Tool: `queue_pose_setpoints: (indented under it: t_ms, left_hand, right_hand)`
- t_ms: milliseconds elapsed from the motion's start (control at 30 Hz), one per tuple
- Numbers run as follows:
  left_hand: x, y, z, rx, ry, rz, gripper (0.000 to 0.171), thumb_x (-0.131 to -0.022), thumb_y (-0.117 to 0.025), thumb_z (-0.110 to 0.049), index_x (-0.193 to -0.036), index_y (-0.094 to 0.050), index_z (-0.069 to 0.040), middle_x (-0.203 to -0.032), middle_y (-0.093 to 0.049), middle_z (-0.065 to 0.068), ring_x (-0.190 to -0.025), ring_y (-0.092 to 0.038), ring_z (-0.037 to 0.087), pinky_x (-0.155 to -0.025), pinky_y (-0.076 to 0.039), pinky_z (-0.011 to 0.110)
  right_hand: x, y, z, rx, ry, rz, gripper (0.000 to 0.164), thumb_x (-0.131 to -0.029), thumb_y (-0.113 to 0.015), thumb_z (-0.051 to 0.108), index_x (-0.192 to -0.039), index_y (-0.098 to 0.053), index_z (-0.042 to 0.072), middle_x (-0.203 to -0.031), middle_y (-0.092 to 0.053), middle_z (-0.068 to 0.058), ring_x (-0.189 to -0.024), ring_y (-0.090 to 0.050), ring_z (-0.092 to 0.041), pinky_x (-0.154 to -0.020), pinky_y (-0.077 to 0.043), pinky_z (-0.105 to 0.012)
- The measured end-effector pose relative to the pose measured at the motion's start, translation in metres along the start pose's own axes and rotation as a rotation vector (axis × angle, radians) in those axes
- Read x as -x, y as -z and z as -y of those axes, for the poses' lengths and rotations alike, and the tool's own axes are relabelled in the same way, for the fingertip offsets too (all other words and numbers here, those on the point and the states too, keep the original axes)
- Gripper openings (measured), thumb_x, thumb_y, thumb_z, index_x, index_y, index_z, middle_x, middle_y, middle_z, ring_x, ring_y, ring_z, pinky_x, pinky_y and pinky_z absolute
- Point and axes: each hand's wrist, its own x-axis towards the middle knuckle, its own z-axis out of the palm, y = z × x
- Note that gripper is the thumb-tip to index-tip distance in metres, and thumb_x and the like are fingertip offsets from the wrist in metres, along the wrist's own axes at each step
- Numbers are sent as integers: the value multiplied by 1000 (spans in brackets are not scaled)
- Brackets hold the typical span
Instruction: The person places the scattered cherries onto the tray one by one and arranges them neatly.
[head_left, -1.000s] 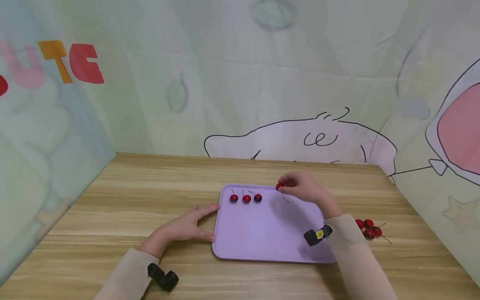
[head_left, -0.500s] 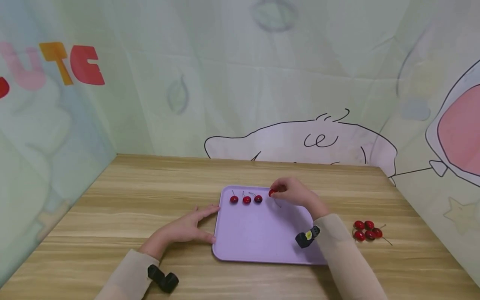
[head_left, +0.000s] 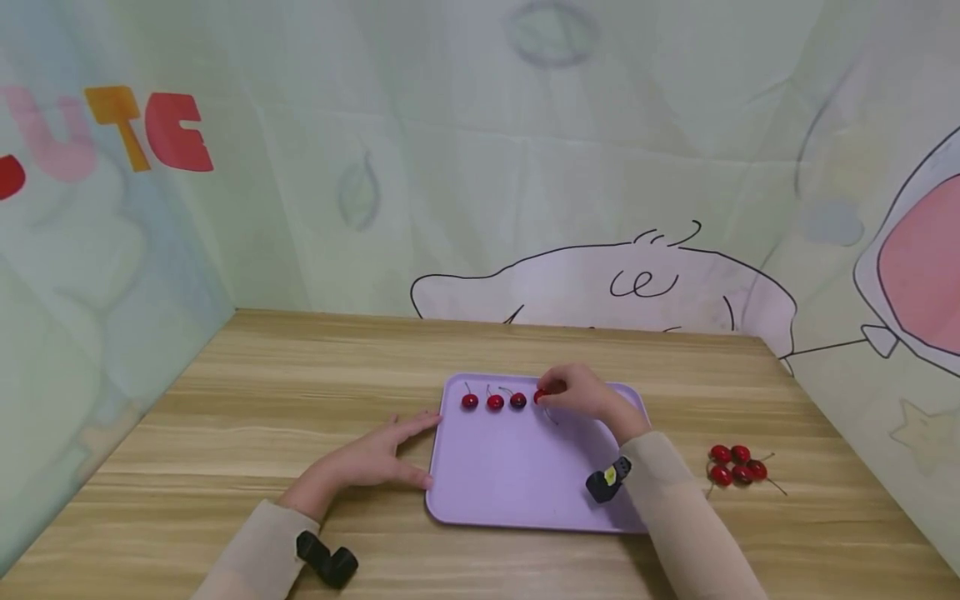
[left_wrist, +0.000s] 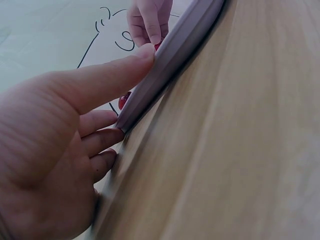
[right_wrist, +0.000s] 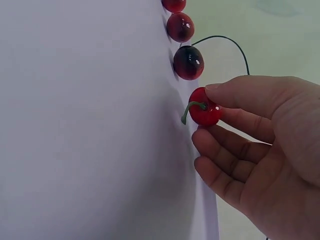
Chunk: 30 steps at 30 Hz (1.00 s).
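Between thumb and fingers my right hand (head_left: 583, 393) pinches a red cherry (right_wrist: 204, 107) by its body, its green stem pointing toward the tray floor. That hand is over the far part of a purple tray (head_left: 517, 475), at the right end of a row of 3 cherries. Those are a left cherry (head_left: 469, 402), a middle cherry (head_left: 495, 403) and a darker cherry (head_left: 517, 401), stems pointing away from me. My left hand (head_left: 375, 454) rests at the tray's left edge, thumb and fingers spread and touching the rim (left_wrist: 165, 65).
Several more cherries (head_left: 741, 475) lie bunched on the wooden table (head_left: 360, 354) to the right of the tray. A printed cloth backdrop (head_left: 300, 167) stands behind the table and along its sides.
My right hand has moved left and down toward the tray with the cherry, coming beside the darker one. The left hand has stayed at the tray's edge.
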Motion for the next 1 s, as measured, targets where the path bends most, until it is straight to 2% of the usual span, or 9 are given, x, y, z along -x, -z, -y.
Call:
queue_pose_setpoints:
  t_ms: [500,800,1000]
  left_hand:
    - [0,0,-2,3,8,0,91,-78,-79,-36,-150,-32,-8,-158,-23,18,-143,0,50,-114,3,64]
    - [0,0,-2,-7,6,0,91,-78,-79,-37,-150,-33,-7,-157,-23,18,-144,-4,48,-114,3,64]
    - [0,0,-2,-5,7,0,91,-78,-79,-36,-150,-33,-7,-157,-23,19,-145,-6,45,-115,4,62]
  right_hand:
    - [-3,-4,-3,1,2,5,18,-86,-70,13,-102,-69,4,-90,-65,-3,-82,-55,-16,-75,-50,-29]
    - [-3,-4,-4,8,24,2,19,-86,-70,13,-102,-69,2,-91,-66,-4,-82,-56,-15,-75,-50,-29]
    - [-2,-4,-3,16,9,-1,19,-87,-70,14,-103,-69,3,-91,-65,-4,-82,-56,-16,-74,-49,-29]
